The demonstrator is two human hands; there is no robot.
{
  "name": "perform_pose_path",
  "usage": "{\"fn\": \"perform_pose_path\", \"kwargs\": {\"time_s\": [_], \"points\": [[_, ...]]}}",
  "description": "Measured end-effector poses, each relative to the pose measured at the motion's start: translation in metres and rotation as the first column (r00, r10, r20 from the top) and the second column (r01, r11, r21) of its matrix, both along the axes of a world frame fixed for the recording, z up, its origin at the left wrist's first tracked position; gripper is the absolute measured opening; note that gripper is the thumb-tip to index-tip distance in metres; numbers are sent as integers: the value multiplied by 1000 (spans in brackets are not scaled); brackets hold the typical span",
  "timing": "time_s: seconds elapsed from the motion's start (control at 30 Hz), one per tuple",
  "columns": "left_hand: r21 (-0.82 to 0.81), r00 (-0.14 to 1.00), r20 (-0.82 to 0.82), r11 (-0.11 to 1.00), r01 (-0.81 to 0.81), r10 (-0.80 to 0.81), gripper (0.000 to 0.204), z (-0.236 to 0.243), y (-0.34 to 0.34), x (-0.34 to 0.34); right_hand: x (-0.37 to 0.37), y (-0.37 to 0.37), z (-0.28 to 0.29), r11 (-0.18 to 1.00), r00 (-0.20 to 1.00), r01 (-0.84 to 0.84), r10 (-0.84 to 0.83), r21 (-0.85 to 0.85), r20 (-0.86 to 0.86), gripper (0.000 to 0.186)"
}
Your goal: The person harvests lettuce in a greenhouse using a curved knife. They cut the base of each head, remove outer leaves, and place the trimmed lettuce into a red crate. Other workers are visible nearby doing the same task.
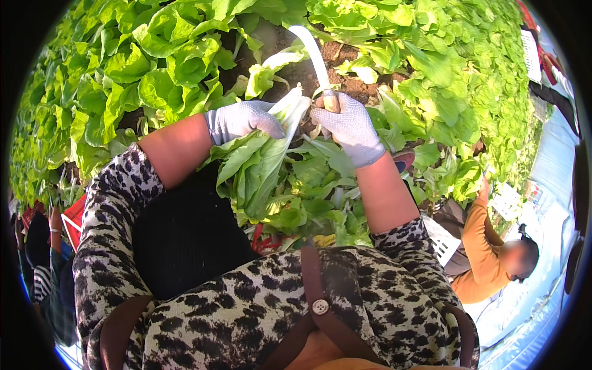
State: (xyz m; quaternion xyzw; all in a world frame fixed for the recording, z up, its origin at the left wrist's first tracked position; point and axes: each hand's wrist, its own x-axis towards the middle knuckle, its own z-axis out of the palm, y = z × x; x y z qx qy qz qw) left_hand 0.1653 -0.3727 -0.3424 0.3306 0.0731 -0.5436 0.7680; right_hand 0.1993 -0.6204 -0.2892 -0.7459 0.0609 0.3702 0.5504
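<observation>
My left hand, in a pale dotted work glove, grips a cut head of leafy lettuce near its pale stem end, the leaves hanging down toward me. My right hand, gloved the same way, is closed round the short wooden handle of a sickle. Its bright curved blade points up and away over bare soil. The stem end lies close beside my right fingers; whether they touch it I cannot tell. Loose leaves lie below both hands.
Dense rows of growing lettuce spread ahead and to both sides. A co-worker in an orange top crouches at right, near a white crate and pale blue sheeting. A red crate stands at left, with other people beyond.
</observation>
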Motion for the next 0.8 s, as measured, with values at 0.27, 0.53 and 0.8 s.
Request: {"fn": "perform_pose_path", "kwargs": {"time_s": [0.27,0.53,0.8], "points": [[-291,982,-191,955,-46,-11,66,-11,6,2,-27,-5,13,907,390,-4,389,-421,834,22],[-309,969,-248,948,-77,-2,43,8,-3,-1,-40,-6,-24,827,565,71,427,-557,706,25],[470,752,659,789,-397,-14,44,104,82,73,-55,-48,-70,748,916,-114,334,-654,224,38]]}}
